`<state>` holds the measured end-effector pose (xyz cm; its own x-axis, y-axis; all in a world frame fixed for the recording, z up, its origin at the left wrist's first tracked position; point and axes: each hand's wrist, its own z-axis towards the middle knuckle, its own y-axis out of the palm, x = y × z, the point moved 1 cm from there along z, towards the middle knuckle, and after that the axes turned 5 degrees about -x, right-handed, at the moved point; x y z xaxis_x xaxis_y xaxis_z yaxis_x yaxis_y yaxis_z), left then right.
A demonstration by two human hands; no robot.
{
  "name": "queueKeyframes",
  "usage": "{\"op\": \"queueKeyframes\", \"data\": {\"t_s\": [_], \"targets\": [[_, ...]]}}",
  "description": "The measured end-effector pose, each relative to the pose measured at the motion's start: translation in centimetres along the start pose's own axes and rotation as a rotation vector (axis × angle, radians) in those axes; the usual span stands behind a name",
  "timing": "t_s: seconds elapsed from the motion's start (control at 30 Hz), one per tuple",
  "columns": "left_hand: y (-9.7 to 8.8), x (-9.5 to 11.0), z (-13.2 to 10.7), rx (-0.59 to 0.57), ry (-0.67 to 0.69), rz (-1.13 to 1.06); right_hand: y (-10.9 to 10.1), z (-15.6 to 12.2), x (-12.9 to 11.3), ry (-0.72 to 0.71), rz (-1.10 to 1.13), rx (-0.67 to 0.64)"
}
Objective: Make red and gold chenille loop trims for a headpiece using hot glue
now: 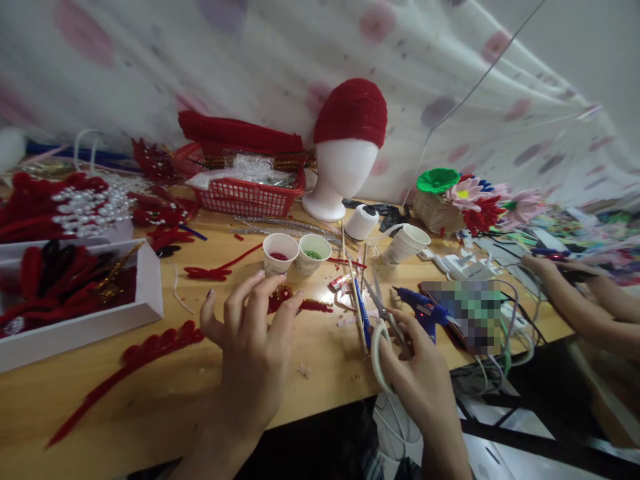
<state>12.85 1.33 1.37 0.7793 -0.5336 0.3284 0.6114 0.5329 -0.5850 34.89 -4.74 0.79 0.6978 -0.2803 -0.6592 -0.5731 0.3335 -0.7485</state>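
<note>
My left hand [253, 347] hovers over the wooden table with its fingers spread. Just beyond its fingertips lies a red and gold pipe-cleaner piece [317, 305], partly hidden by the fingers. My right hand [417, 363] grips a pair of scissors [383, 370] by the pale handles, blades parted and pointing away from me. Left of my left hand rests a red fuzzy strip with scalloped loops [165, 347]. Two paper cups stand beyond it, one with dark red beads [279, 256], the other with green beads [313, 255]. A blue glue gun [425, 308] lies right of the scissors.
A foam head with a red cap [350, 113] stands behind, beside a red basket [245, 199]. At left is a white box [153, 280] of red pieces. A thread spool [361, 223] and felt flowers [483, 213] stand farther right. Another person's hands [575, 290] are at right, near cables.
</note>
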Motion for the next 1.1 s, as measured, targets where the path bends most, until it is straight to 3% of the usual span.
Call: {"op": "queueKeyframes", "data": {"t_s": [0.3, 0.6, 0.67, 0.8, 0.9, 1.1], "targets": [[-0.2, -2.1, -0.5, -0.017, 0.071, 0.060, 0.1, 1.6, 0.0, 0.151, -0.302, 0.055], [0.1, -2.8, -0.4, -0.033, 0.083, 0.052, 0.0, 3.1, -0.1, 0.022, -0.450, 0.033], [0.0, -2.7, -0.4, -0.043, 0.078, 0.047, -0.1, 2.7, -0.8, -0.079, -0.377, 0.054], [-0.1, -2.3, -0.8, -0.060, 0.079, 0.019, 0.8, 0.8, -3.4, -0.483, 0.043, 0.087], [-0.5, -1.9, -1.1, -0.086, 0.094, -0.013, 2.2, -0.5, -5.4, -0.705, 0.127, 0.086], [-1.7, -1.3, -1.5, -0.120, 0.126, -0.020, 3.7, -1.0, -6.6, -0.791, 0.186, 0.098]]}}
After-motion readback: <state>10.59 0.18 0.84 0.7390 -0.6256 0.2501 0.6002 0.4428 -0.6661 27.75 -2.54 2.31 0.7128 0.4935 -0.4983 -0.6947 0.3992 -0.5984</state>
